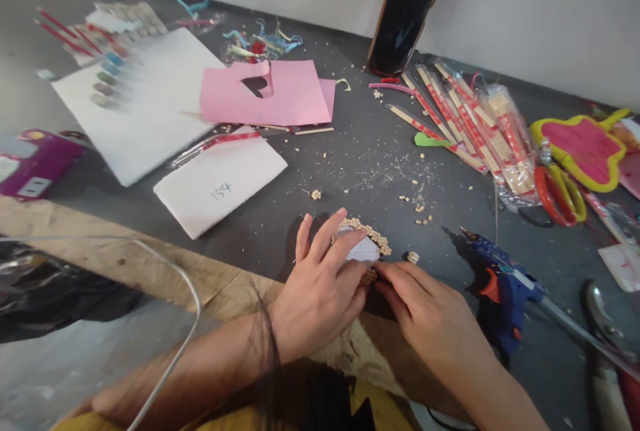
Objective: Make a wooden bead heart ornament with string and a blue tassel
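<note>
A small white piece (364,248), edged with tightly set pale wooden bits (376,234), lies near the front edge of the table. My left hand (325,278) is on it, with some fingers stretched across its top and the thumb side at its near edge, gripping it there. At the piece's near right edge, my right hand (425,304) has thumb and fingertips pinched together. What is between those fingertips is hidden. A loose cluster of wooden bits (413,257) sits just beyond my right hand, and another small cluster (315,194) lies beyond my left.
On the right are a blue glue gun (505,284), scissors (560,194) and wrapped chopsticks (470,118). A dark phone-like slab (410,11) leans on the wall. Pink paper (295,94), a folded white sheet (220,184) and a purple box (40,164) lie leftward.
</note>
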A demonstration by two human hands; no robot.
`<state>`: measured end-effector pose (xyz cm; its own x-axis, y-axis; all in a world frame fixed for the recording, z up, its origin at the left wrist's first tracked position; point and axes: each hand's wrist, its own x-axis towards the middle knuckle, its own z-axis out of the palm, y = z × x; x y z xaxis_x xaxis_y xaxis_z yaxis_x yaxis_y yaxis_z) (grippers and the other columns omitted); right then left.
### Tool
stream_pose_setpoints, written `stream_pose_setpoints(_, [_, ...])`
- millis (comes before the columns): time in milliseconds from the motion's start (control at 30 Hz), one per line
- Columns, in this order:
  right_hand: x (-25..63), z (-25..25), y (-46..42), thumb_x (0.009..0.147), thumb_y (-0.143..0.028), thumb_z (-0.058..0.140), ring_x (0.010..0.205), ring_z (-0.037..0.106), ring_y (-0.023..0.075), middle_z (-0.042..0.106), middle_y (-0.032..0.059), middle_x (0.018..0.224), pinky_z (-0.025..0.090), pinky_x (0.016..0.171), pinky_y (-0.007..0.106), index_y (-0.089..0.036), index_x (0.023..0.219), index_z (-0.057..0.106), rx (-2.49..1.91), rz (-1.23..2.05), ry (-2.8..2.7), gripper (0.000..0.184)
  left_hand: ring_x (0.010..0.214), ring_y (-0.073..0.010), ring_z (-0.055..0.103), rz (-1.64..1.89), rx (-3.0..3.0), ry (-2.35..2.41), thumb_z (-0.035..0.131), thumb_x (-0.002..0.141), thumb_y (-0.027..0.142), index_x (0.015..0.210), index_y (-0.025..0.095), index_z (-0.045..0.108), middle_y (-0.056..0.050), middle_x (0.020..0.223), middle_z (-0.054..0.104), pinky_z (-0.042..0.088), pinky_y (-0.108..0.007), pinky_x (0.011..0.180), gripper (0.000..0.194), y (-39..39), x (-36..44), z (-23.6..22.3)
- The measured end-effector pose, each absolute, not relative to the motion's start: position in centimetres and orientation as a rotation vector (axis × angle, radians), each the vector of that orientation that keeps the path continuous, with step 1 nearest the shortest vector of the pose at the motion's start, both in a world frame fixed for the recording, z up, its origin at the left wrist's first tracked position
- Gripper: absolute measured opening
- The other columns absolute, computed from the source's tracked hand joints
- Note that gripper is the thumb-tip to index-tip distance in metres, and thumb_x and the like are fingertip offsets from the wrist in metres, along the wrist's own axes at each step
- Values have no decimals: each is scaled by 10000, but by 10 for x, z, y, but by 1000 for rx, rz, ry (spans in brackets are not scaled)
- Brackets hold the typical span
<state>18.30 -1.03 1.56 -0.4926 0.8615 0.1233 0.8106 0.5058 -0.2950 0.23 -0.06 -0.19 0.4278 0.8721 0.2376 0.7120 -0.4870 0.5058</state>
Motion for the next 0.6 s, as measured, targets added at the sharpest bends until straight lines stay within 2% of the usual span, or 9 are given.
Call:
stream_pose_setpoints(133, [182, 16, -11, 910, -108, 413, 787, 656, 139, 683, 64, 923, 512, 702, 216, -157, 988, 619, -1400, 327, -2484, 227, 1353, -320, 270, 672, 2350, 1362, 573, 804, 233, 891, 236, 655, -13, 1282, 545, 79, -578, 1117, 120, 0, 3, -2])
stream_pose_setpoints(300, [183, 14, -13, 903, -105, 416, 816, 654, 146, 686, 67, 926, 518, 724, 219, -159, 1012, 612, -1361, 309, -2478, 231, 1356, -321, 264, 661, 2351, 1355, 572, 812, 253, 927, 244, 651, -9, 1289, 541, 75, -580, 1113, 139, -1, 2, -2])
stream_pose_setpoints(600, [181, 11, -17, 889, -108, 438, 816, 666, 180, 689, 76, 941, 532, 711, 284, -156, 1018, 620, -1474, 305, -2427, 228, 1366, -320, 227, 634, 2381, 1329, 577, 824, 423, 958, 255, 647, -17, 1294, 535, 46, -578, 1108, 226, 1, -4, -3])
